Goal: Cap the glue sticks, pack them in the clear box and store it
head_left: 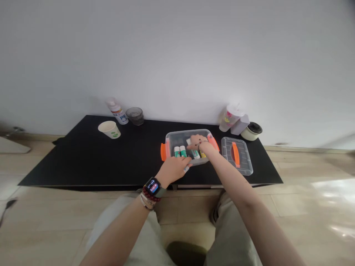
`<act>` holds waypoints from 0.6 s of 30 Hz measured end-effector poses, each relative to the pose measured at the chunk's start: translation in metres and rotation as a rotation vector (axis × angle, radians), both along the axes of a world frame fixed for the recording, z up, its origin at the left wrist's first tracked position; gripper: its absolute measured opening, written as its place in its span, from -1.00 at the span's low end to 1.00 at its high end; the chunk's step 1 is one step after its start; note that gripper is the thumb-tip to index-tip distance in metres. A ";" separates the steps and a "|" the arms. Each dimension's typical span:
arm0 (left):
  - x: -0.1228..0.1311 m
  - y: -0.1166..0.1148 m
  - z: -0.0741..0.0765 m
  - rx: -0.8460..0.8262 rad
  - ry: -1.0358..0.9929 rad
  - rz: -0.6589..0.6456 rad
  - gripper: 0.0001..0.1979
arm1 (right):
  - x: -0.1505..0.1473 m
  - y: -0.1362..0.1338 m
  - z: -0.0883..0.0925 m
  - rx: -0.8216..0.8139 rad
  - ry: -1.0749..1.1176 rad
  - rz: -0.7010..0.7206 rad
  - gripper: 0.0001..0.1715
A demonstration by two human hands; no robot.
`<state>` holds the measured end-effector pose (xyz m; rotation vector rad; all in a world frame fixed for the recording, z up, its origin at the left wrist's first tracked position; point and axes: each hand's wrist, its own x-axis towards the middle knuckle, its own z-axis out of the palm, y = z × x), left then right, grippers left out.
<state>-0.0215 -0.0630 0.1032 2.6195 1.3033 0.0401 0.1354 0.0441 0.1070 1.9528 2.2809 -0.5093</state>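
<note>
A clear plastic storage box [171,138] with orange latches stands uncovered on the black table. My left hand [174,168] grips its front wall, one finger over the rim and the thumb outside. My right hand [198,141] reaches down into the box, its fingers bent around a white and green tube [195,154] that lies at a slant. Part of that tube is hidden beneath the hand. To its left are two green glue sticks [183,151] with white caps, side by side. Something yellow [203,154] shows under my right wrist.
The box's clear lid [244,155] with an orange handle lies to the right. Behind it are a lidded plastic cup [229,119], a white carton [240,125] and a black-lidded pot [251,132]. A paper cup [109,129], spray bottle [118,112] and dark glass bowl [135,116] stand at left.
</note>
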 end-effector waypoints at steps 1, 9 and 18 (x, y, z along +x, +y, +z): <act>-0.002 0.001 0.002 -0.004 0.018 0.032 -0.65 | 0.007 -0.005 0.008 0.102 0.108 -0.027 -0.58; -0.017 0.015 0.004 0.021 0.092 0.322 -0.63 | 0.075 -0.065 0.025 0.202 1.280 -0.361 -0.50; -0.017 0.016 0.000 0.217 -0.236 0.386 -0.55 | 0.059 -0.092 -0.013 -0.164 1.267 -0.392 -0.63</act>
